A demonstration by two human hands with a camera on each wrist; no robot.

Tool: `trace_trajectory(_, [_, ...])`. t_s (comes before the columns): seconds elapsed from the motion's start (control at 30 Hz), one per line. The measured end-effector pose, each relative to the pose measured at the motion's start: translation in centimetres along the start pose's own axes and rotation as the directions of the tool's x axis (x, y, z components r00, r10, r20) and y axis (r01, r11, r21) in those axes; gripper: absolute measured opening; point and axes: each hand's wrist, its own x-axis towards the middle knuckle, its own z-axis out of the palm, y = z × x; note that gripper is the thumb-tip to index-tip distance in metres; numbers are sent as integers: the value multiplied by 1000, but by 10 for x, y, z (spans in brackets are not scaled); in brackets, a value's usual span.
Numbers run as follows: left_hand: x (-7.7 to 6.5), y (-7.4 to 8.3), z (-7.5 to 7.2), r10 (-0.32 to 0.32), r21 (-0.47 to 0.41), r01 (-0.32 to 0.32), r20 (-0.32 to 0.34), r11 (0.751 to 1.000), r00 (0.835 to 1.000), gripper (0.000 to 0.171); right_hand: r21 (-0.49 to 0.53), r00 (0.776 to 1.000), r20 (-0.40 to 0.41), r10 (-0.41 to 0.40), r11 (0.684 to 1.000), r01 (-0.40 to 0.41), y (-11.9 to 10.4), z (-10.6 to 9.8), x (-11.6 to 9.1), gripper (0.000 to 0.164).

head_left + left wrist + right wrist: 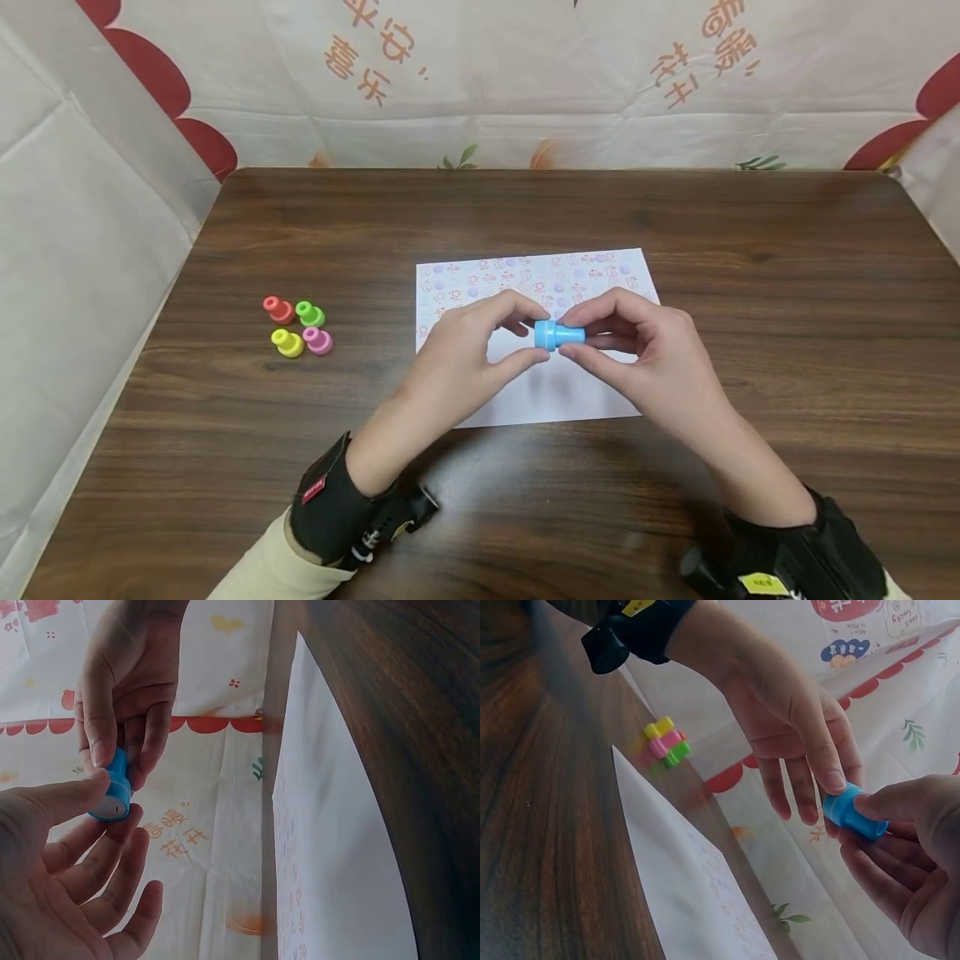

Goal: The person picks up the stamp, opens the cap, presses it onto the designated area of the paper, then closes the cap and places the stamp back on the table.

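Over the paper, both hands hold a small blue toy stamp lying sideways between them. My left hand pinches its wide end between thumb and index finger. At the narrow handle end, the thumb and fingers of my right hand grip it. The left wrist view shows the pale round end of the stamp with a small dark mark on it. Below lies a white sheet of paper, its far part covered in rows of small red and purple prints.
To the left on the brown wooden table stand more small stamps in a cluster: red, green, yellow and pink. A printed white cloth hangs behind the table's far edge.
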Motion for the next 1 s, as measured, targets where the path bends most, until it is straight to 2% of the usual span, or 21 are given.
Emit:
trace_trajectory(0.27, [-1, 1, -2, -44, 22, 44, -13, 999, 999, 25, 40, 1000, 9, 30, 999, -30, 0, 1, 0, 21])
trace_trajectory(0.5, [-2, 4, -7, -105, 39, 104, 18, 994, 994, 23, 31, 999, 19, 43, 999, -43, -2, 3, 1, 19])
trace_trajectory(0.6, [-3, 4, -12, -127, 81, 123, 43, 989, 991, 23, 20, 999, 21, 32, 999, -33, -2, 4, 2, 19])
trace_trajectory(0.73, [-9, -5, -29, -192, 152, 187, 19, 970, 981, 23, -2, 996, -77, 55, 998, -55, 3, -13, 1, 19])
trace_trajectory(0.83, [-17, -12, -46, -239, 155, 239, -24, 958, 971, 26, 10, 983, -151, 102, 995, -101, 10, -34, -2, 23])
trace_trajectory(0.9, [-20, -14, -54, -241, 137, 243, -29, 960, 970, 28, 34, 978, -157, 136, 991, -133, 14, -44, -5, 25])
trace_trajectory(1.0, [-21, -15, -57, -214, 125, 215, -21, 969, 977, 30, 120, 976, -132, 171, 981, -155, 20, -48, -8, 25])
